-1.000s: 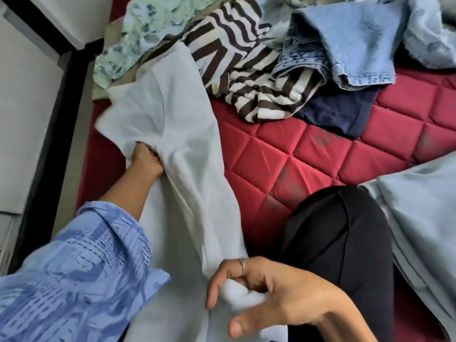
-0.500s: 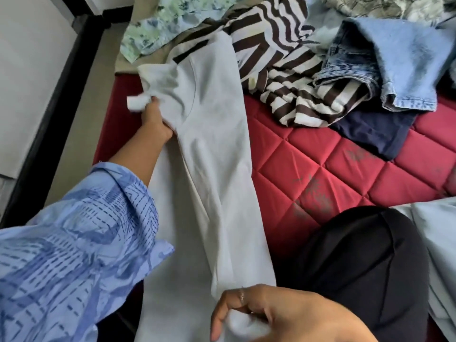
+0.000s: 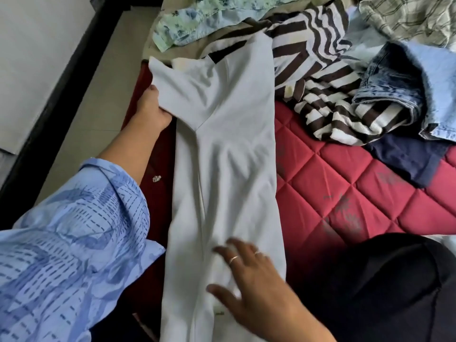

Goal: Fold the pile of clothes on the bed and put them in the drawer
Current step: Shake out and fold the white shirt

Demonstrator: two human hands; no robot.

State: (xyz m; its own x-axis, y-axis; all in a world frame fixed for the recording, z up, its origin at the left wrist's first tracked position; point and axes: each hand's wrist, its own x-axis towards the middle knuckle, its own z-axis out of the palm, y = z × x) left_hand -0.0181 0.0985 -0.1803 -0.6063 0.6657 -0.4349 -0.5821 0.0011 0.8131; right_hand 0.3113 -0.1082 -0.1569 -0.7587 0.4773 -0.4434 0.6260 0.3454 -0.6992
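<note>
While we look down our arms: our right hand (image 3: 254, 280) lies nearest, fingers spread flat on the white garment's lower part.
White garment (image 3: 229, 169): stretched lengthwise along the red quilted bed (image 3: 357, 183), near its left edge.
Left hand (image 3: 154, 112): we grip the garment's sleeve (image 3: 182, 87) at the bed's edge.
Pile: beyond it, touching its top, lie a striped top (image 3: 320, 95), jeans (image 3: 404, 80), a navy piece (image 3: 407, 156) and a floral cloth (image 3: 197, 21).

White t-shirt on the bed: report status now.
Left hand grips the sleeve of the long white cotton t-shirt. Right hand open, fingers spread over its lower half. Brown-and-white striped garment crowds its top.
</note>
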